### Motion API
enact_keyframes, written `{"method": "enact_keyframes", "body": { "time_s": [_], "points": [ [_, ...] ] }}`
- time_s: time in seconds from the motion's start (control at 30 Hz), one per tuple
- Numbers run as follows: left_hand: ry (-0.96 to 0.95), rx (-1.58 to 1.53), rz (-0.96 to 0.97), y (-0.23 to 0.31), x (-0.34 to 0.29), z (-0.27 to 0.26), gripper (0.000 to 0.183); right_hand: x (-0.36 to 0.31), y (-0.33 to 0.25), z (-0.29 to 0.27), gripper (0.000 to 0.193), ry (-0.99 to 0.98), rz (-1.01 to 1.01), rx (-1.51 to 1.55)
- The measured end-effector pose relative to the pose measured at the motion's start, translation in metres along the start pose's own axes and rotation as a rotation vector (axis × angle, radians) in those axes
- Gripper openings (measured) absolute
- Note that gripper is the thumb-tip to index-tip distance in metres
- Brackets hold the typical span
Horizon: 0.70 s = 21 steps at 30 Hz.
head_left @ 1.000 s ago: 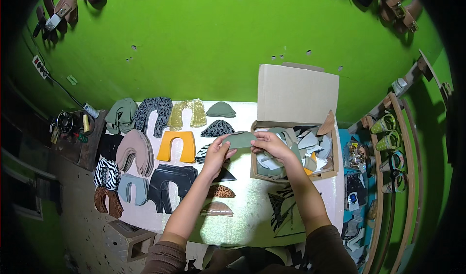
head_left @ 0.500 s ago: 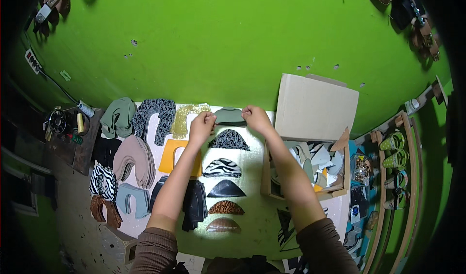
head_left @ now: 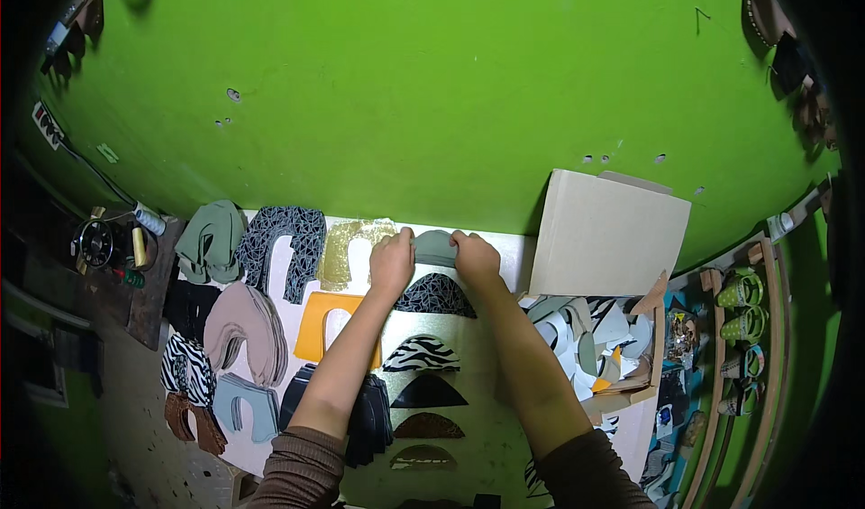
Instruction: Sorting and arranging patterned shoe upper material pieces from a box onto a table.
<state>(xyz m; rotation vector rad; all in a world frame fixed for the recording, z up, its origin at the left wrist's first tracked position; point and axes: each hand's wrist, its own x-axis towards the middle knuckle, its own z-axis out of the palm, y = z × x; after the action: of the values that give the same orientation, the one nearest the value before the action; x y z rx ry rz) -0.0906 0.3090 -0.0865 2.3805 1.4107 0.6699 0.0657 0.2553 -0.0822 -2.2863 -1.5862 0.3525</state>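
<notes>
My left hand (head_left: 393, 261) and my right hand (head_left: 476, 257) are closed on the two ends of a green half-moon piece (head_left: 434, 249), perhaps a small stack, at the far edge of the table. Below it runs a column of half-moon pieces: a black one with grey lines (head_left: 436, 295), a zebra-striped one (head_left: 422, 354), a black one (head_left: 429, 392), a dark brown one (head_left: 429, 425) and a shiny brown one (head_left: 423, 458). Beside my left hand lies a gold U-shaped piece (head_left: 338, 255); an orange one (head_left: 311, 322) lies near my left forearm.
Stacked U-shaped pieces in pink (head_left: 243, 324), grey-blue (head_left: 243, 405) and green (head_left: 211, 239) fill the table's left side. A cardboard box of scraps (head_left: 656, 351), its flap (head_left: 613, 234) raised, stands right of my arm. Sandals (head_left: 743, 320) line a wooden rack farther right.
My fingers have closed in on the green piece's ends, and my hands are nearer each other. The whole view has tilted up, so the table sits lower in the picture.
</notes>
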Motion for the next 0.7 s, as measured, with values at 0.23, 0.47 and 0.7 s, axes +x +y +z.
{"method": "enact_keyframes", "body": {
  "time_s": [0.23, 0.47, 0.7],
  "points": [
    [0.146, 0.144, 0.251, -0.007, -0.004, 0.007, 0.018, -0.003, -0.007, 0.006, 0.020, 0.006, 0.047, -0.159],
    [0.060, 0.087, 0.238, 0.027, -0.019, -0.020, 0.026, -0.039, -0.013, -0.008, 0.042, 0.128, -0.065, -0.034],
    [-0.053, -0.298, 0.288, 0.080, -0.067, -0.066, 0.047, -0.124, -0.024, -0.069, 0.029, 0.230, -0.201, 0.246]
  ]
}}
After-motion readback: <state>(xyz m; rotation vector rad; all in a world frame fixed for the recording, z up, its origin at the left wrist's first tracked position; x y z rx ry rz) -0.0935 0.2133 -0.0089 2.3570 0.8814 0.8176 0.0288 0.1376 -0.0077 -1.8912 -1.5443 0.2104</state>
